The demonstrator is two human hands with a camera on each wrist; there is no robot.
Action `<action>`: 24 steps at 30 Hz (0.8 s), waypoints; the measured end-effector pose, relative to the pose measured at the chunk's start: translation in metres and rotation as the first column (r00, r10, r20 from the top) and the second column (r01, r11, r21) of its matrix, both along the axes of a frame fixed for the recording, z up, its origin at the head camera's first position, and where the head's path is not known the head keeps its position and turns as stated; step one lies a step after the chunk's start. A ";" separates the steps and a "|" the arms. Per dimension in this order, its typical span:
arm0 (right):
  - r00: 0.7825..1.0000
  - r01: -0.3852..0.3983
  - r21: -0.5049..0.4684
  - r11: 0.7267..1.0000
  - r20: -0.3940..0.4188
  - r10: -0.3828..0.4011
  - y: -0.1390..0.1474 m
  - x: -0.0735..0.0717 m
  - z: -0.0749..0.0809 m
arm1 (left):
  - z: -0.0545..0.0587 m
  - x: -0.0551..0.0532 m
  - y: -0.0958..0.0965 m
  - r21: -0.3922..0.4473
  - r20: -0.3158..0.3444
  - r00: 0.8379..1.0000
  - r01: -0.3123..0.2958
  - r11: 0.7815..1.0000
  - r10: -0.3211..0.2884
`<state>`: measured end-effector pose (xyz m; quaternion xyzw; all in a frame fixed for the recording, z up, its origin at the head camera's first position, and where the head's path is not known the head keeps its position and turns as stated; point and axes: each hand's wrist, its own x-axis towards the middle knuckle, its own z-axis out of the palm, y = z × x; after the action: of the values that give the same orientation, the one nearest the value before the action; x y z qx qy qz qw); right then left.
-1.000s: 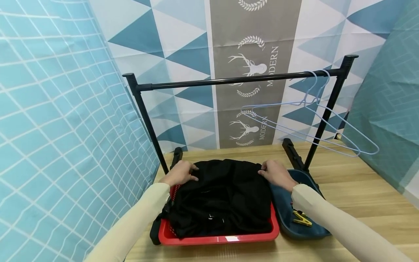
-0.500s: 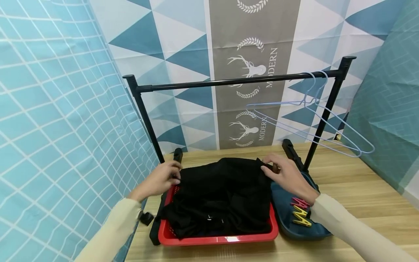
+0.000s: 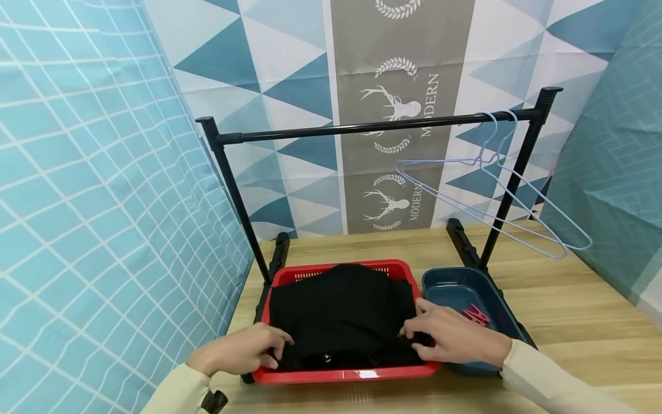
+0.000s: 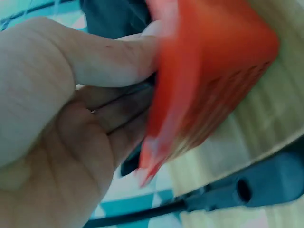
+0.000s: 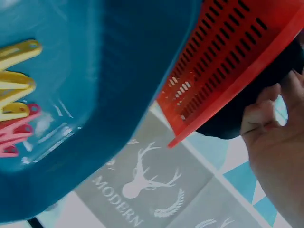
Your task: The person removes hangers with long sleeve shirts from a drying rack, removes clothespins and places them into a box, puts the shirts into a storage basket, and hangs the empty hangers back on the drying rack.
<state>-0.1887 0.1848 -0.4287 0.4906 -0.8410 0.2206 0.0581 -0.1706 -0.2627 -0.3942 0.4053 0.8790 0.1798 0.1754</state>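
Note:
A piece of black cloth, with a small shiny metal bit near its front edge, fills the red basket. At the basket's near left corner my left hand pinches the cloth's edge between thumb and fingers. In the left wrist view that thumb lies right at the red rim, and the fingertips are hidden behind it. My right hand reaches over the right rim, thumb and bent fingers pinching the cloth at its near right side. The right wrist view shows those fingers against dark cloth above the rim.
A dark blue tray stands right of the basket, holding pink clothespins and yellow clothespins. Behind, a black clothes rack spans the wooden table. Two light blue hangers hang at its right end.
Both hands have drawn the cloth's far edge up and toward the front of the basket, baring the back rim. The cloth now lies flatter, and the right hand covers part of the tray.

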 end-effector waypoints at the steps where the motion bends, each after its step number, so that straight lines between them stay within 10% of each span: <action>1: 1.000 -0.005 0.017 1.000 -0.005 0.005 -0.003 0.000 -0.001 | -0.003 0.000 0.003 -0.022 0.008 1.000 0.017 1.000 -0.017; 6: 0.997 -0.023 0.129 0.991 -0.068 0.032 -0.014 0.000 -0.004 | -0.010 -0.005 0.013 -0.086 -0.021 1.000 0.021 0.996 -0.023; 11: 0.999 -0.035 0.171 0.985 -0.025 0.040 -0.016 -0.002 0.002 | -0.012 -0.016 0.015 0.037 -0.103 0.990 -0.092 0.995 0.095; 18: 0.983 0.154 0.028 0.988 -0.108 -0.150 -0.015 -0.008 0.006 | -0.006 -0.022 0.014 0.036 -0.328 0.913 -0.244 0.969 0.242; 24: 0.967 0.250 0.205 0.946 -0.106 -0.233 -0.016 -0.001 -0.003 | -0.011 -0.019 0.021 -0.130 -0.253 0.944 -0.252 0.959 0.213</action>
<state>-0.1893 0.1689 -0.4316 0.3958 -0.9107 0.0990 0.0648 -0.1898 -0.2414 -0.4048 0.3017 0.9469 0.0784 0.0788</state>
